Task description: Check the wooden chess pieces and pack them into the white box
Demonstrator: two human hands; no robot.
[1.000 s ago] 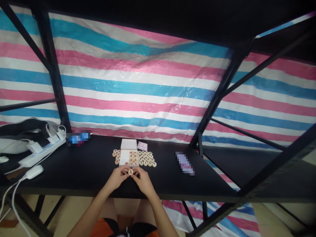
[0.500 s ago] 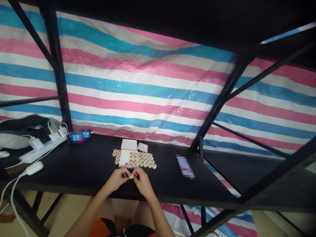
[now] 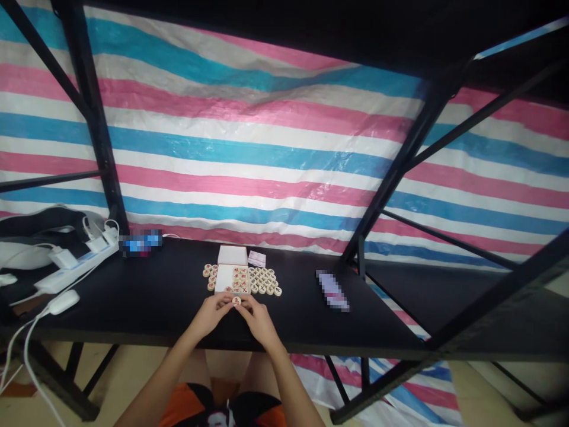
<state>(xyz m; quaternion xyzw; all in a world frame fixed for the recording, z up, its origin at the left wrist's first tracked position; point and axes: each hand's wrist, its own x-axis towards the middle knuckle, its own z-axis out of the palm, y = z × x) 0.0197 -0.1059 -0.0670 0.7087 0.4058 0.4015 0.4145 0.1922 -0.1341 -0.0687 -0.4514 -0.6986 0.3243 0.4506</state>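
Between my left hand [image 3: 214, 312] and my right hand [image 3: 256, 317], a round cream piece with a red character [image 3: 236, 302] is pinched at the fingertips, its marked face showing. Just beyond my fingers lies an open white box [image 3: 223, 277], its lid [image 3: 233, 255] folded back. Red-marked pieces [image 3: 240, 278] fill the right part of the box, and one or more sit at its near edge. Several loose red-marked pieces [image 3: 211, 277] are left of the box. To its right, dark-marked pieces [image 3: 265, 281] stand in rows on the black table [image 3: 169, 296].
A pink-and-white card [image 3: 256, 258] lies behind the dark-marked pieces. Farther right is a blurred flat object [image 3: 332, 290]. A white power strip [image 3: 75, 270] with plugs and cables occupies the left end, near another blurred object [image 3: 142, 242]. Black metal posts frame the table.
Both hands have moved slightly toward the box with the piece. The piece has been turned, so its red character now shows. The view has shifted a little.
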